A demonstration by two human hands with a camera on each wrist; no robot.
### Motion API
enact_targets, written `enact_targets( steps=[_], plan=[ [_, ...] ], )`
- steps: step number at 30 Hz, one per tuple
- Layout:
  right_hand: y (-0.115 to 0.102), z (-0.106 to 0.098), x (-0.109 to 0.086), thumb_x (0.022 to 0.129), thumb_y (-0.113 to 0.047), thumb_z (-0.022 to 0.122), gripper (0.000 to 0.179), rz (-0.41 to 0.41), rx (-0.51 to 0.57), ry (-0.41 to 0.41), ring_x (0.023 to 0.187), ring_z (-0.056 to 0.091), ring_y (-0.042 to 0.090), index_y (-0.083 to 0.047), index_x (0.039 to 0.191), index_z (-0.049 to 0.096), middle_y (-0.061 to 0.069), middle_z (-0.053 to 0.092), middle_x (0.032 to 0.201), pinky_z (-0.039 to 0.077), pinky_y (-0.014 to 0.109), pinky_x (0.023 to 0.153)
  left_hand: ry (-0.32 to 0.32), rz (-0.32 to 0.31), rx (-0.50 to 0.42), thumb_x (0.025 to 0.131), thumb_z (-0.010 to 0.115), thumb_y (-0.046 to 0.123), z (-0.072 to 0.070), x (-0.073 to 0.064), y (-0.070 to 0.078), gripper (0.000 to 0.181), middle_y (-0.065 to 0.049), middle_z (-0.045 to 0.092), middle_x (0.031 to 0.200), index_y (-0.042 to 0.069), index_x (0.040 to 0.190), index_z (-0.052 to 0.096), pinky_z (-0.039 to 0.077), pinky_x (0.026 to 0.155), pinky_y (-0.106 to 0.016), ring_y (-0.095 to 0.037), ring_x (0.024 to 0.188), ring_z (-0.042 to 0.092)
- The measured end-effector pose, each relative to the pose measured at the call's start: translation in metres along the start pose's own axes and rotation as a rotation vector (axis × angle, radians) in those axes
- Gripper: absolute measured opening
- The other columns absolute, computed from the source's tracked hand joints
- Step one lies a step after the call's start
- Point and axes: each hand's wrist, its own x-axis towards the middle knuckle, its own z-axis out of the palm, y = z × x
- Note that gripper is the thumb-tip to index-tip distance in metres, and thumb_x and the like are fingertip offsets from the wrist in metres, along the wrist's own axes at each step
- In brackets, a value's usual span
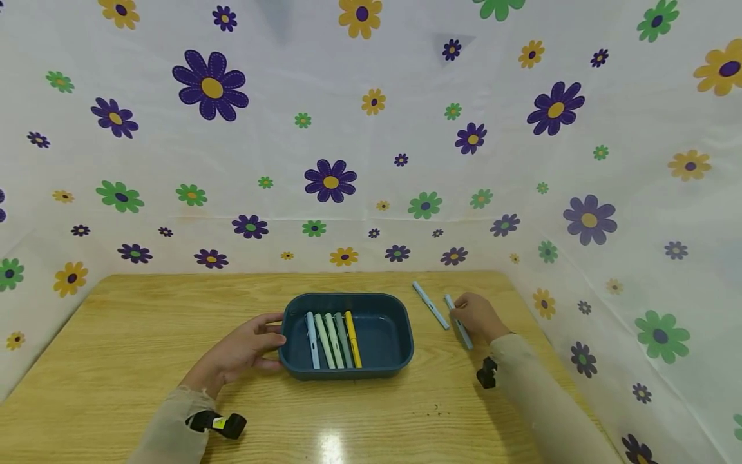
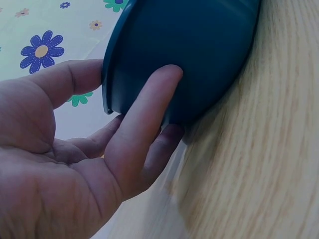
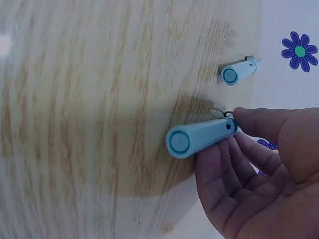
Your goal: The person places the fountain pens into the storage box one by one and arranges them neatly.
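Observation:
In the head view a dark blue rectangular tray (image 1: 382, 374) holds several capped pens side by side: a light blue pen (image 1: 313, 341), pale green pens (image 1: 333, 340), a grey-green pen (image 1: 344, 341) and a yellow pen (image 1: 353, 340). My left hand (image 1: 246, 348) is at the tray's left end, its fingers touching the outer wall (image 2: 199, 45) and rim. Right of the tray, my right hand (image 1: 478, 316) pinches a light blue pen (image 3: 202, 137) between thumb and fingers, close to the tabletop. A second light blue pen (image 1: 431, 305) lies slanted on the table to its left.
The wooden table (image 1: 174, 322) meets a white flower-print cloth (image 1: 278, 148) along its back and sides. Black straps with cameras are on both wrists. Small dark specks (image 1: 431, 411) mark the tabletop below the right hand.

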Motion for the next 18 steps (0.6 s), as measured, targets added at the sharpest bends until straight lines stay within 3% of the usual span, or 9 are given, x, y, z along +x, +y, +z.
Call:
enact_targets(
  steps=[7,15,18],
  plan=[
    [0.004,-0.006,-0.006,0.097,-0.014,0.067,0.031,-0.005,0.026,-0.023,0.1,0.067,0.036,0.01,0.116,0.066,0.026,0.069,0.113,0.058,0.049,0.086,0.001,0.001,0.002,0.102,0.061,0.011,0.002,-0.001,0.002,0.074,-0.035,0.033,0.154,-0.001,0.162,0.019,0.061,0.089,-0.049,-0.034,0.124,0.06],
    [0.021,-0.017,-0.019,0.098,-0.016,0.068,0.034,0.043,0.063,-0.057,0.088,0.066,0.026,0.009,0.12,0.062,0.022,0.069,0.108,0.057,0.038,0.073,0.006,-0.001,-0.003,0.102,0.061,0.011,0.003,-0.001,0.002,0.074,-0.035,0.033,0.155,-0.001,0.162,0.019,0.061,0.089,-0.05,-0.035,0.126,0.059],
    [0.026,-0.021,-0.022,0.098,-0.014,0.067,0.03,0.06,0.062,-0.069,0.079,0.063,0.021,0.01,0.115,0.064,0.017,0.067,0.097,0.057,0.035,0.068,0.005,0.002,-0.003,0.102,0.061,0.011,0.002,0.0,0.001,0.074,-0.035,0.033,0.154,-0.001,0.162,0.019,0.061,0.089,-0.05,-0.035,0.125,0.06]
  ],
)
